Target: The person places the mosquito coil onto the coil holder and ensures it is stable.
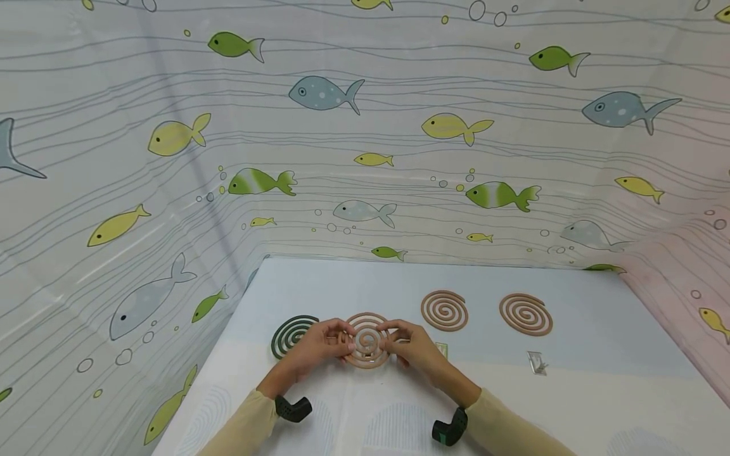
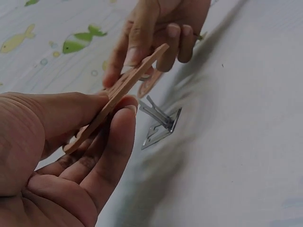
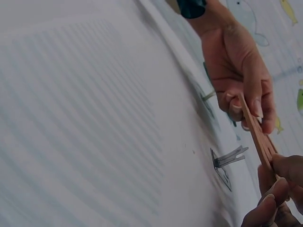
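A brown mosquito coil (image 1: 368, 342) is held between both hands, above the table. My left hand (image 1: 319, 345) pinches its left edge between thumb and fingers; my right hand (image 1: 419, 348) pinches the right edge. In the left wrist view the coil (image 2: 124, 90) appears edge-on and tilted. Close below it a metal coil stand (image 2: 163, 122) rests on the table with its split prongs raised, apart from the coil. The right wrist view also shows this stand (image 3: 227, 160). Beside my left hand lies a dark green coil (image 1: 289, 335), partly covered by that hand.
Two more brown coils, one nearer (image 1: 445, 310) and one farther right (image 1: 526, 314), lie toward the back of the white table (image 1: 353, 411). Another metal stand (image 1: 536, 363) sits at the right. A further small stand (image 1: 442, 349) shows beside my right hand. Fish-patterned sheets surround the table.
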